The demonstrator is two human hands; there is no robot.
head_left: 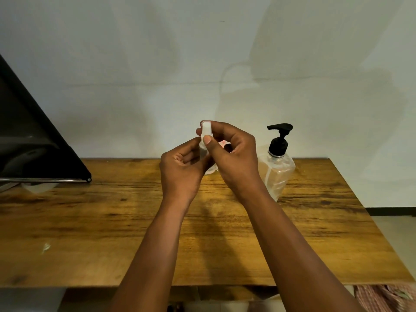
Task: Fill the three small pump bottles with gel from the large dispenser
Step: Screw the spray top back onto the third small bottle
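Midway, apparently: left hand [180, 167] gripping small bottle [205, 152] above table [112, 221], right hand [229, 152] pinching its cap [206, 129], fingers curled. Dispenser [278, 167] standing untouched just right. Fill level unclear; other bottles mostly hidden.

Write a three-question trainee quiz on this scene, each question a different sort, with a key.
1. True or false: the right hand pinches the white cap of the small bottle.
2. The large dispenser stands on which side of the hands: (a) left, (b) right?
3. Fill in: the dispenser's pump is coloured ____.

Key: 1 true. 2 b. 3 black. The left hand holds the small bottle over the wooden table.
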